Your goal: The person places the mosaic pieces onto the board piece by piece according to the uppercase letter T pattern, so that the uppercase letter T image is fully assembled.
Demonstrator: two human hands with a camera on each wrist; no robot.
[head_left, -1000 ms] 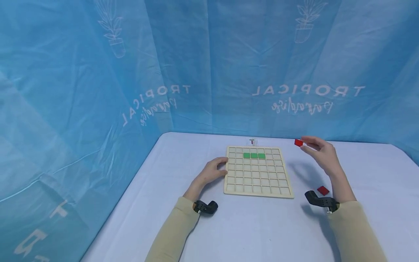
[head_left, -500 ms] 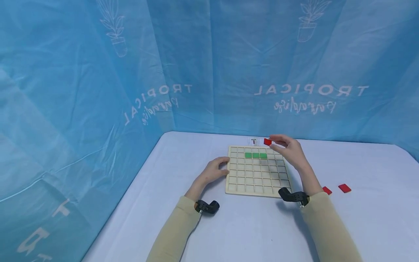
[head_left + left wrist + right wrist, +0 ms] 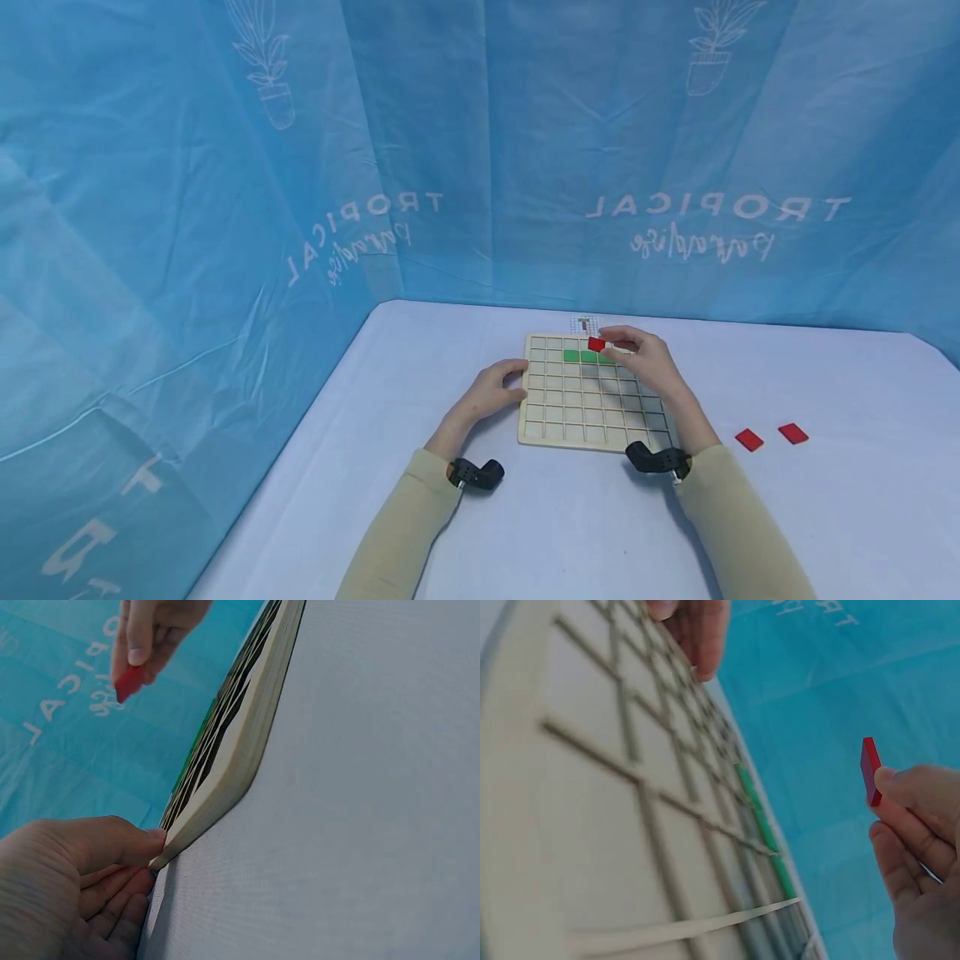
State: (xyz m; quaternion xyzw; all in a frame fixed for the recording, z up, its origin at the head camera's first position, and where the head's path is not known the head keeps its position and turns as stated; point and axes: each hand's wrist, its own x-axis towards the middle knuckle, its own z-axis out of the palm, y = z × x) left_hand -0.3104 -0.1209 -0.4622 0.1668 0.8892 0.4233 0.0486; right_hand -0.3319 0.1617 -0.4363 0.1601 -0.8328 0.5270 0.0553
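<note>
A square pale wooden grid board (image 3: 555, 406) lies on the white table, with a row of green tiles (image 3: 572, 356) in its upper cells. My left hand (image 3: 490, 390) rests at the board's left edge, thumb and fingers spread apart along it. In the left wrist view its thumb (image 3: 135, 846) touches the rim. My right hand (image 3: 643, 358) pinches a red square tile (image 3: 596, 344) between thumb and fingers above the green row, covering part of that row in the head view. The right wrist view shows this tile tilted on edge, clear of the board.
Two more red tiles (image 3: 749, 440) lie on the table (image 3: 570, 525) to the right of the board. Behind the board's far edge is a small printed grid card (image 3: 583, 324). Blue curtains (image 3: 540, 167) stand behind and on the left.
My right hand has carried the red tile leftward from the board's right side, then lowered it over the green row. The left hand stays at the board's edge. Both loose red tiles are now uncovered.
</note>
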